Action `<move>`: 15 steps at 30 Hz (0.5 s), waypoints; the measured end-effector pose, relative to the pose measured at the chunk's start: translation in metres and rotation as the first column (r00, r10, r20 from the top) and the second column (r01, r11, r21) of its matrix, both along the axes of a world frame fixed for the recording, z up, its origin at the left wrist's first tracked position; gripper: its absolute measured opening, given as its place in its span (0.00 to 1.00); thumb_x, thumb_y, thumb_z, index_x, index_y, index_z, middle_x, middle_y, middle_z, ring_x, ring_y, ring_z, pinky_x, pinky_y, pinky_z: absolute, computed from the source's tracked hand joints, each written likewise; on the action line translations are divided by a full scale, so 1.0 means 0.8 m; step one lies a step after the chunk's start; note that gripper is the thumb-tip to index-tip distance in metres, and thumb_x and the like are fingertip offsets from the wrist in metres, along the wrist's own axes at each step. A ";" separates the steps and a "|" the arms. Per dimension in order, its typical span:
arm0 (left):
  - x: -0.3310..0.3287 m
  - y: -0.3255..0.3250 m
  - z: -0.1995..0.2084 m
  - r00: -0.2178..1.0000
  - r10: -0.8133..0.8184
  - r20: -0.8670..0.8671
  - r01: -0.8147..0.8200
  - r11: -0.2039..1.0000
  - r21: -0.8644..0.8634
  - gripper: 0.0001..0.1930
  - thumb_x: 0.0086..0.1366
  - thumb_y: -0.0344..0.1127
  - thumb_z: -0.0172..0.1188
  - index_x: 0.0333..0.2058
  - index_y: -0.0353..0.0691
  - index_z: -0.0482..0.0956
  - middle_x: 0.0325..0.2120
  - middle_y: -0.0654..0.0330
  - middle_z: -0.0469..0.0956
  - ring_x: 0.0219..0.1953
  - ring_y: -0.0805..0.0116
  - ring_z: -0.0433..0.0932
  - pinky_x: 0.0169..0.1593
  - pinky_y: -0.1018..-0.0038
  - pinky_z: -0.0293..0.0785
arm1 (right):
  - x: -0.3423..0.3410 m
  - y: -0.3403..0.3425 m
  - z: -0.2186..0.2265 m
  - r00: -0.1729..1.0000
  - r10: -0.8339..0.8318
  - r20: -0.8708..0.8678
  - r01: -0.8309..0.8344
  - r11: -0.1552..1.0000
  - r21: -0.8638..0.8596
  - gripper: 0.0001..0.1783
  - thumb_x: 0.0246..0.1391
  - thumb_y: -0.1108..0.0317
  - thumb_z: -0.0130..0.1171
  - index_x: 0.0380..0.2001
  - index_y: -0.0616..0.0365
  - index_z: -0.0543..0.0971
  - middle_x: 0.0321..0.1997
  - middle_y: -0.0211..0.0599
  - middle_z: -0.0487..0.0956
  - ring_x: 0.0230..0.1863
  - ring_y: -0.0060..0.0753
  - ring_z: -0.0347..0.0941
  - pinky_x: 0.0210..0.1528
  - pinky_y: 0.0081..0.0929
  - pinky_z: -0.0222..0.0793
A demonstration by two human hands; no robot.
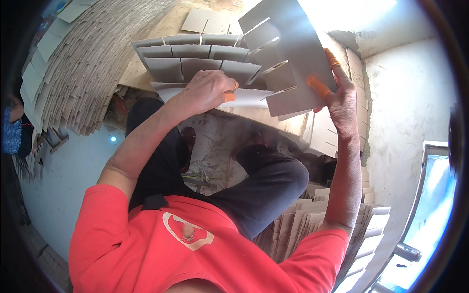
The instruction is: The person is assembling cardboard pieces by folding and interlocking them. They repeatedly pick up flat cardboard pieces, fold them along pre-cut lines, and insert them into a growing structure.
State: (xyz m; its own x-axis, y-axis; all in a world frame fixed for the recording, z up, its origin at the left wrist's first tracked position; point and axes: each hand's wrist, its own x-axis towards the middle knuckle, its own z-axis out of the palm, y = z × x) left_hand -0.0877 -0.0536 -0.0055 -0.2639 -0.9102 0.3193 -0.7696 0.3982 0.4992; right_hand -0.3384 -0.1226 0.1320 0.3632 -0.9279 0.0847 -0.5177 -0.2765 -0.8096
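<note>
Orange finger covers show on both of my hands. My right hand point(338, 93) grips a large grey slotted cardboard sheet point(298, 53) by its right edge, thumb on the face and fingers behind. The sheet stands tilted, with its slots toward the left. Several upright cardboard strips point(200, 66) stand in rows on the wooden table, their right ends meeting the slotted edge of the sheet. Closed at the nearest cardboard strip point(171, 91), my left hand point(210, 89) pinches its top edge; part of the fingertips is hidden.
A loose slotted cardboard piece point(210, 21) lies at the back of the wooden table point(137, 68). Tall stacks of cardboard strips point(93, 63) fill the left. More cardboard pieces point(303, 219) stand low at the right, by the white wall point(400, 93). Another person's arm point(15, 107) shows at far left.
</note>
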 end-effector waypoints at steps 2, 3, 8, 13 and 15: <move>0.002 -0.006 0.011 1.000 0.010 0.009 -0.010 0.998 -0.056 0.11 0.53 0.36 0.65 0.33 0.37 0.82 0.25 0.54 0.79 0.31 0.57 0.78 0.36 0.65 0.73 | -0.006 -0.003 -0.003 0.999 0.034 0.029 -0.033 0.999 -0.042 0.35 0.49 0.77 0.62 0.62 0.57 0.65 0.46 0.36 0.79 0.36 0.22 0.76 0.37 0.19 0.73; 0.009 -0.015 0.020 0.999 0.040 0.027 -0.036 0.993 -0.111 0.12 0.53 0.37 0.65 0.33 0.37 0.82 0.25 0.53 0.79 0.31 0.56 0.78 0.36 0.64 0.73 | -0.006 -0.005 -0.004 0.997 0.057 0.044 -0.055 0.997 -0.063 0.37 0.49 0.76 0.63 0.63 0.56 0.64 0.48 0.36 0.79 0.38 0.23 0.76 0.41 0.20 0.74; 0.040 -0.071 0.039 0.975 0.214 0.059 -0.200 0.962 -0.185 0.10 0.53 0.32 0.66 0.33 0.34 0.79 0.24 0.49 0.77 0.32 0.49 0.77 0.36 0.60 0.72 | -0.001 -0.005 -0.007 0.997 0.073 0.019 -0.070 0.990 -0.124 0.34 0.50 0.79 0.60 0.62 0.56 0.66 0.44 0.34 0.78 0.30 0.19 0.74 0.22 0.17 0.70; 0.052 -0.098 0.029 0.975 0.114 0.191 -0.129 0.989 0.070 0.09 0.54 0.26 0.63 0.25 0.30 0.70 0.25 0.44 0.74 0.33 0.45 0.75 0.36 0.57 0.70 | -0.009 -0.012 -0.015 0.993 0.099 0.059 -0.087 0.982 -0.168 0.34 0.50 0.80 0.59 0.62 0.54 0.66 0.44 0.32 0.78 0.31 0.18 0.73 0.23 0.17 0.70; 0.053 -0.100 0.022 0.976 0.120 0.181 -0.134 0.989 0.068 0.10 0.53 0.25 0.62 0.23 0.30 0.67 0.24 0.44 0.72 0.31 0.44 0.74 0.35 0.56 0.69 | -0.011 -0.018 -0.026 0.993 0.118 0.014 -0.111 0.963 -0.247 0.35 0.50 0.80 0.59 0.62 0.54 0.66 0.45 0.31 0.78 0.31 0.18 0.72 0.24 0.17 0.70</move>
State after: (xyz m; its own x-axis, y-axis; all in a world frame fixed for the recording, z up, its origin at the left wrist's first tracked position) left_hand -0.0450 -0.1339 0.0119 -0.1897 -0.9604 0.2039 -0.8898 0.2560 0.3778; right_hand -0.3473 -0.1373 0.1115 0.4595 -0.8297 0.3169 -0.4486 -0.5248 -0.7234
